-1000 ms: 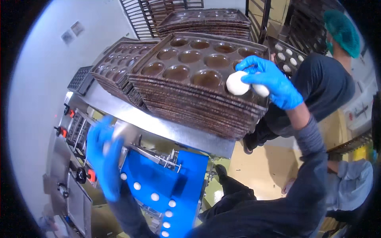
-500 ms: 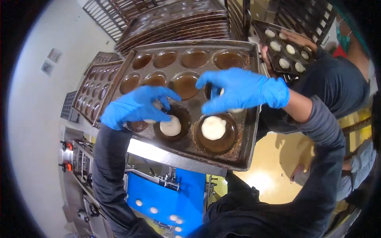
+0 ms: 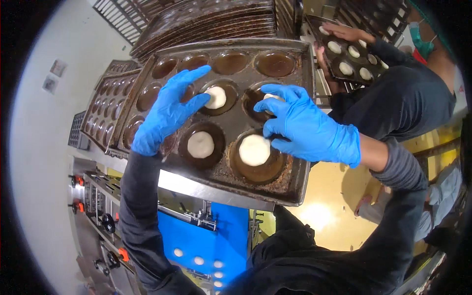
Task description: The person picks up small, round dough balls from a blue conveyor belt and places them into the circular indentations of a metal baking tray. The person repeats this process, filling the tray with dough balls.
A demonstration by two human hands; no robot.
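Observation:
A dark baking tray [image 3: 223, 125] with round greased cups lies before me. Both my hands wear blue gloves. My left hand [image 3: 164, 110] hovers over the tray's left part, fingers and thumb apart. Its thumb tip is beside a round dough piece [image 3: 216, 98] in a middle-row cup. My right hand [image 3: 307, 123] is over the right side, fingers bent but spread. Under its fingertips, another dough piece [image 3: 272, 102] sits partly hidden in its cup. In the near row lie a greyish dough piece [image 3: 200, 144] and a whiter dough piece [image 3: 254, 150].
Stacked trays [image 3: 206, 27] stand behind, and another cupped tray [image 3: 101, 108] is at left. Below, a blue conveyor belt [image 3: 204, 236] carries several dough pieces. At right, a co-worker's hand [image 3: 344, 32] touches dough on a separate tray [image 3: 354, 64].
A dough piece now lies in the middle-row cup that was bare. My left hand has moved farther away, uncovering the near-row dough. My right hand has shifted nearer, its fingers more bent.

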